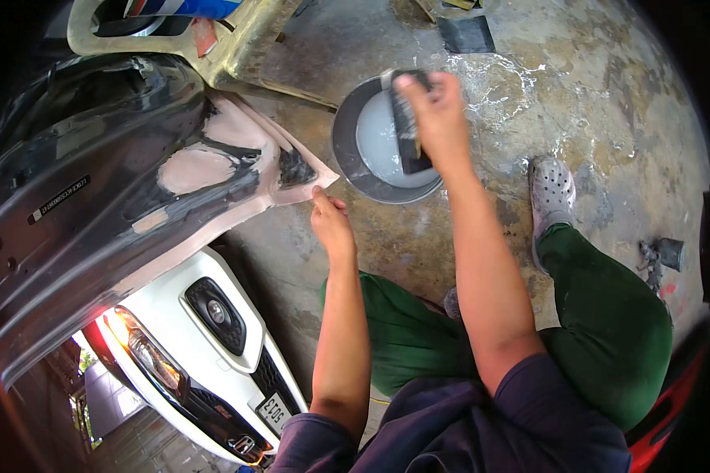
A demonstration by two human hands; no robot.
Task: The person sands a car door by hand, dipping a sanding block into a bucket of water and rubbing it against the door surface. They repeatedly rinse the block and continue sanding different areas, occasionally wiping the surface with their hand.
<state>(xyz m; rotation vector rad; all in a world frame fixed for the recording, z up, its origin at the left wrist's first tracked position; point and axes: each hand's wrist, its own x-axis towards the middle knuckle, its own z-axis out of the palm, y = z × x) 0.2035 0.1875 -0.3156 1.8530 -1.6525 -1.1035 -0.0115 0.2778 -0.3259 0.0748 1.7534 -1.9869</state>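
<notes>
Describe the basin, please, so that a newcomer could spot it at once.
Start from the dark car panel on the left and follow it to its pale, pointed corner, by the left hand. Just past that tip, on the stained floor, stands the basin, partly hidden by the dark block in the right hand. Its round wall and cloudy liquid set it apart from that block.

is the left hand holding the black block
No, the right hand grips the black block, while the left hand touches the edge of the car panel.
</notes>
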